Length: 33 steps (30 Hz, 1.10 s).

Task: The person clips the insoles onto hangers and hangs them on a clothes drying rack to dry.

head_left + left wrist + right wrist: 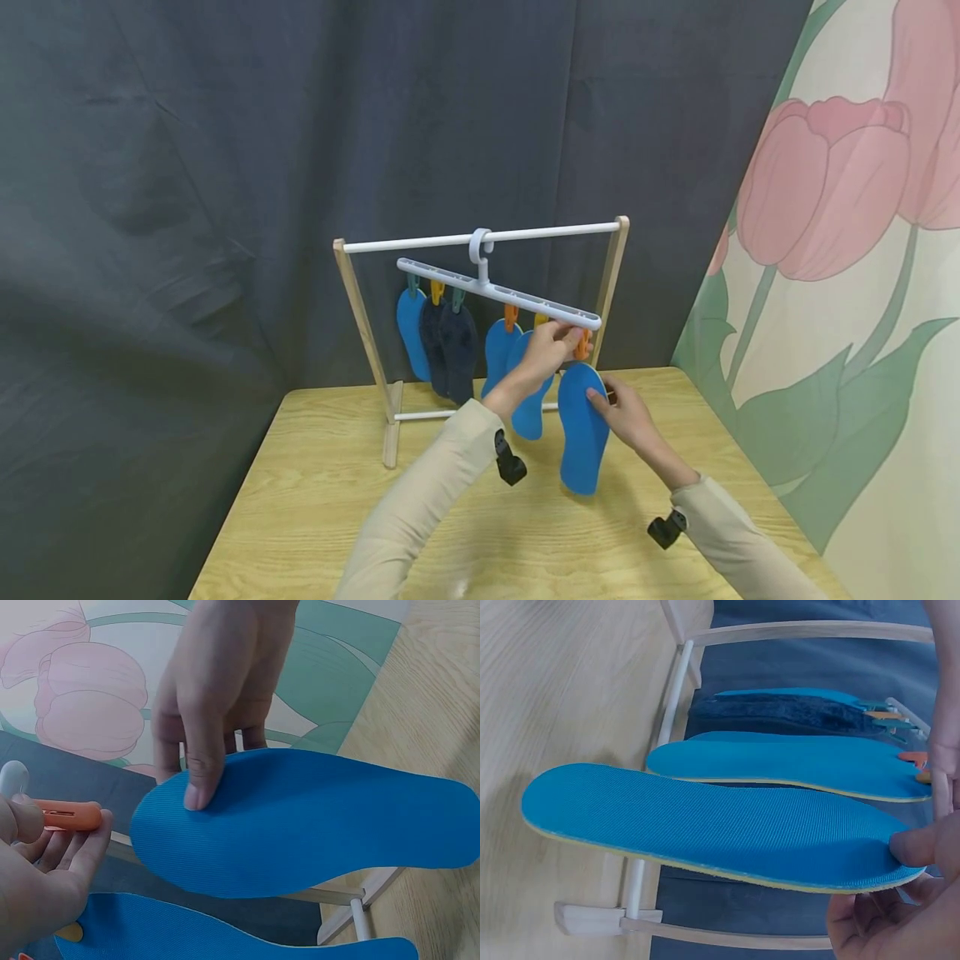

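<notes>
A blue insole [583, 429] with a thin yellowish edge hangs from my right hand [628, 412], its upper end pinched between thumb and fingers. My left hand [546, 354] holds an orange clip [71, 815] at the right end of the pale hanger [525, 300]. In the left wrist view this clip stands apart from the insole's top edge. Other blue insoles [497, 354] and dark fuzzy insoles [457, 350] hang from the hanger in coloured clips. My left hand and forearm partly cover the nearest hanging ones.
The hanger's hook [480, 247] sits over the white bar [555, 232] of a wooden rack [360, 325]. Behind the rack falls a dark curtain [450, 108]. A wood-grain table [315, 500] lies underneath, with a tulip-patterned wall [840, 333] along its right side.
</notes>
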Tool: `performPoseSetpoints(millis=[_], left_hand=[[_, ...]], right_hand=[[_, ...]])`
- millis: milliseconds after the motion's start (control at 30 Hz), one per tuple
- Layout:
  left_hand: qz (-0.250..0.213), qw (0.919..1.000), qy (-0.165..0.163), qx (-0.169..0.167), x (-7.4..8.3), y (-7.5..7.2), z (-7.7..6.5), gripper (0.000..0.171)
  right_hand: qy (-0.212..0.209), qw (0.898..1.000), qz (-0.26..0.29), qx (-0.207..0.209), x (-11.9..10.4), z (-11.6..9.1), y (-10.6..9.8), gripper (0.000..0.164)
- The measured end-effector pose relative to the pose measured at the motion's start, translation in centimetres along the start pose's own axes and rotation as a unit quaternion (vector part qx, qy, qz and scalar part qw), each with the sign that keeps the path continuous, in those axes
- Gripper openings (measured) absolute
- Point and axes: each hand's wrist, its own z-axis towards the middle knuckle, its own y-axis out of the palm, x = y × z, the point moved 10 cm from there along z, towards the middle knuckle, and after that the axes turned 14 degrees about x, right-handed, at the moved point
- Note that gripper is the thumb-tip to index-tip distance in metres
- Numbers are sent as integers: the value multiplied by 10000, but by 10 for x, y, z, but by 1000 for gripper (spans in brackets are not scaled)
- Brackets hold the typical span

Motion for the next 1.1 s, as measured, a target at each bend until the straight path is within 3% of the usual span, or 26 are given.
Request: performPoseSetpoints(millis=[433,733,1100], left_hand=[[26,9998,146,145,2,0,3,25],[504,9955,392,697,5,-9,6,17],[175,9922,175,1218,5,-15,7,15]], right_hand=[[-242,9996,143,-13,-14,2,-4,25],[-270,9996,119,36,-14,2,-6,23],[-217,9996,163,39,-11,3,-7,25]])
